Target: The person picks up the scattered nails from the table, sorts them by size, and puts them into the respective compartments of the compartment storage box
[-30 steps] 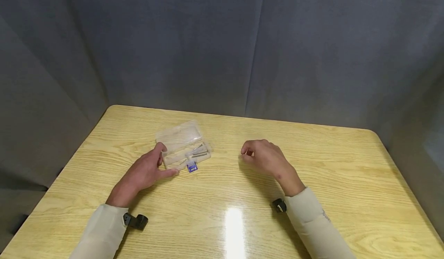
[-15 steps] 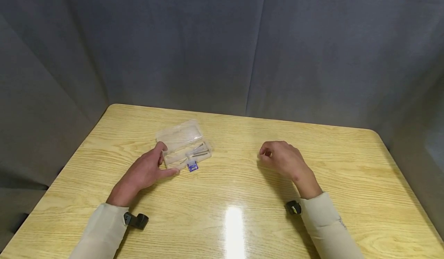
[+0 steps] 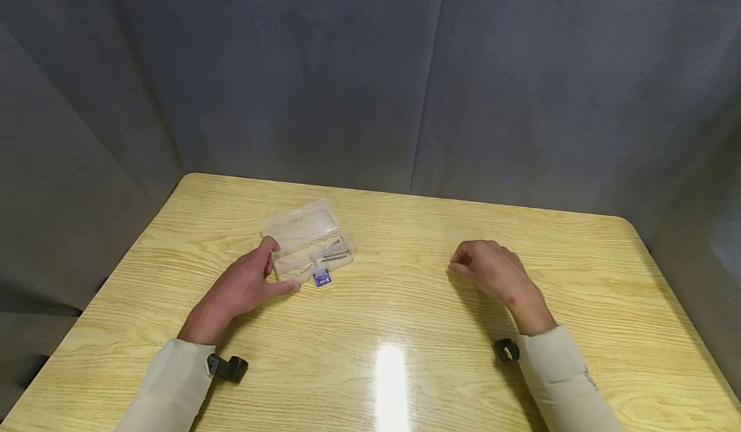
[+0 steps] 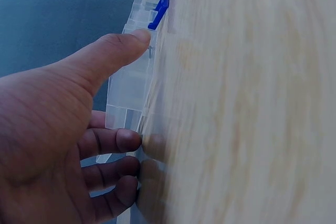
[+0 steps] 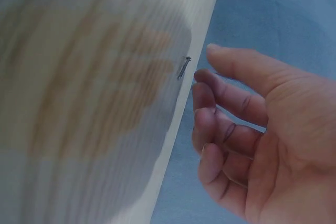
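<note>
A clear plastic box [image 3: 301,229] lies open on the wooden table [image 3: 405,329], its lid folded back and a blue latch [image 3: 321,278] at its near edge. Thin metal pins [image 3: 334,255] lie in its tray. My left hand [image 3: 282,266] holds the box's left end between the thumb and the index finger; in the left wrist view the thumb [image 4: 121,45] presses on the box [image 4: 128,93] below the latch [image 4: 159,11]. My right hand [image 3: 463,266] hovers to the right with loosely curled fingers and holds nothing. A small metal screw [image 5: 184,66] lies just beyond its fingertips [image 5: 202,85].
Grey cloth walls [image 3: 370,85] close off the table at the back and both sides. Black wrist-mounted cameras [image 3: 228,368] [image 3: 506,350] sit on both sleeves. A bright glare [image 3: 390,374] lies on the tabletop near the front.
My right hand has drawn away to the right, from near the box to the table's right half. The left hand and the box have stayed put.
</note>
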`<state>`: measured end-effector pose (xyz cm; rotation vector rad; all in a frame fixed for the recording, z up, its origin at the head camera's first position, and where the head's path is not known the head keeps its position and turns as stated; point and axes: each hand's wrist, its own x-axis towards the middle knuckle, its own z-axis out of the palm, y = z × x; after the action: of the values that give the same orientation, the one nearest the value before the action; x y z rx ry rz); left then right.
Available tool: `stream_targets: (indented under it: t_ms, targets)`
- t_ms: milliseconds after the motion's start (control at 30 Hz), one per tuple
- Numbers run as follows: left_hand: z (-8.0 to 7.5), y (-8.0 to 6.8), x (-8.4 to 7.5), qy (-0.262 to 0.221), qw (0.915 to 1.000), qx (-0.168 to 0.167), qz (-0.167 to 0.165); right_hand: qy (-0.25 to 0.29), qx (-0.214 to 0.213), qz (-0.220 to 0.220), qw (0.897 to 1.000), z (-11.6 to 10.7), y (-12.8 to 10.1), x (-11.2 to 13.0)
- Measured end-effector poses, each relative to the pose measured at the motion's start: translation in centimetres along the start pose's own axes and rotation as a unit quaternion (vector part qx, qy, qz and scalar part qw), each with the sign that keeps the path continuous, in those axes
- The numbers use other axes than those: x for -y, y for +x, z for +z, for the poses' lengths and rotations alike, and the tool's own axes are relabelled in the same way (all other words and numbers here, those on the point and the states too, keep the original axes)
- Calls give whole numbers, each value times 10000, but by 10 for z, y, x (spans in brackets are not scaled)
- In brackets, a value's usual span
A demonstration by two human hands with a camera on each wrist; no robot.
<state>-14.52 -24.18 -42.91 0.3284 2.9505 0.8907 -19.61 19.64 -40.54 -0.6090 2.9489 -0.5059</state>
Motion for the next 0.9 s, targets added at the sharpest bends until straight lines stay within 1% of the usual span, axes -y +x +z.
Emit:
stream_targets:
  t_ms: [400,667,900]
  targets:
    - [-1,0,0,-29,10000,47,-52,-78,162,-35,9998,1,0,-3]
    - [0,0,1,-28,10000,20,5,-112,293,-99,9995,2,2,-5]
    - [1,0,3,-39,10000,-7,24,65,446,-131,9989,4,5,-8]
